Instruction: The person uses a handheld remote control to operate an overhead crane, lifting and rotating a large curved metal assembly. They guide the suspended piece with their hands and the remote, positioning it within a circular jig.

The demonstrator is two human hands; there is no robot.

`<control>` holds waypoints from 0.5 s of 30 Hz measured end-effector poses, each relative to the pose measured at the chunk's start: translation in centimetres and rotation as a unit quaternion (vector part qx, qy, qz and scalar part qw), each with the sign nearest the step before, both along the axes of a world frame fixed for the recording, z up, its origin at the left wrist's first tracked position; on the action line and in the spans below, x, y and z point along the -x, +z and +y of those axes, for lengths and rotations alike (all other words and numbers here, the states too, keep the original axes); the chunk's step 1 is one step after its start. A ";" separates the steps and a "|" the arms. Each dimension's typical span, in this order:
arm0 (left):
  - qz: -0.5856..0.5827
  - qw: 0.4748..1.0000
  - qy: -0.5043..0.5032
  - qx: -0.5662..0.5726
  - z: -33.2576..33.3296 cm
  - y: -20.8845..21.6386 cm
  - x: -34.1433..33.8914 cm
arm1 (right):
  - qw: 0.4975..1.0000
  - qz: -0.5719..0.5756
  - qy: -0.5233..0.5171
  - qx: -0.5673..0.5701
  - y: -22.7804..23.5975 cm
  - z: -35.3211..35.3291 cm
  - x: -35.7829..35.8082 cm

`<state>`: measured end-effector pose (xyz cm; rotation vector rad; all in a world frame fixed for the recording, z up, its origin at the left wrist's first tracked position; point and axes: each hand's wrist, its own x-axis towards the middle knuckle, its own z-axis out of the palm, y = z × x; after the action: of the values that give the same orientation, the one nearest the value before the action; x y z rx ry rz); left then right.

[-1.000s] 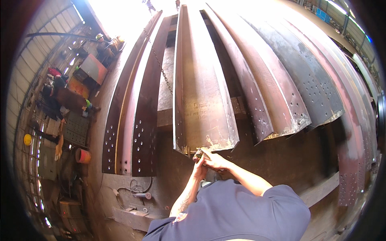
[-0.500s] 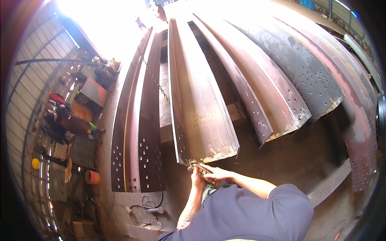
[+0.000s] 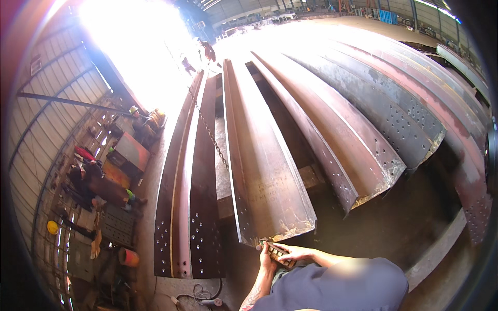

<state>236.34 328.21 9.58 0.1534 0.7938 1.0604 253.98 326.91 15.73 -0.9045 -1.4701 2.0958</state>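
My left hand (image 3: 265, 257) and my right hand (image 3: 297, 253) are together just below the near end of a long rusty steel beam (image 3: 262, 171). Between them they hold a small rectangular control box (image 3: 278, 254) with rows of buttons. The left hand grips its left end, and the right hand's fingers lie over its right side. Part of the box is hidden by the fingers. My dark blue sleeve (image 3: 342, 285) fills the lower edge.
More long steel beams with bolt holes lie side by side: two at the left (image 3: 189, 207), several at the right (image 3: 363, 150). A chain (image 3: 210, 132) hangs over the beams. People stand at a workbench (image 3: 129, 153) far left, with a cable (image 3: 202, 298) on the floor.
Both hands stay on the control box. The view has lifted, so the hands sit lower in the picture and the beams reach farther back.
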 end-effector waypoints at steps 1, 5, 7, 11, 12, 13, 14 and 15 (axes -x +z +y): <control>0.000 1.000 0.002 0.008 -0.5 0.4 0.1 | 1.000 -0.001 0.004 0.023 -0.1 -0.2 0.3; -0.017 0.999 -0.016 0.036 -0.2 -3.3 0.3 | 0.995 -0.060 -0.053 -0.056 -3.8 0.0 0.8; -0.026 0.998 -0.022 0.056 -0.2 -4.3 -0.1 | 0.991 -0.085 -0.077 -0.068 -5.7 0.0 0.6; -0.028 1.000 -0.009 0.001 -1.0 -5.1 0.4 | 0.995 -0.059 -0.076 -0.002 -5.7 -0.3 1.2; -0.024 1.000 0.005 0.001 -1.3 -4.5 0.3 | 0.995 -0.065 -0.072 -0.009 -5.1 -0.4 1.2; -0.020 1.000 0.017 0.000 -1.4 -3.5 0.0 | 0.995 -0.072 -0.070 -0.017 -4.1 -0.4 1.0; -0.021 1.000 -0.002 0.013 -1.7 -0.4 -0.6 | 0.992 -0.102 -0.076 -0.004 -3.1 -0.5 0.6; -0.004 0.999 0.030 0.012 -1.9 -0.6 -0.5 | 0.992 -0.111 -0.059 0.030 -1.9 -0.5 0.7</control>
<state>236.87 326.30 8.96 0.1053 0.8081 1.1080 253.24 326.46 13.88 -1.2510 -1.4268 2.0153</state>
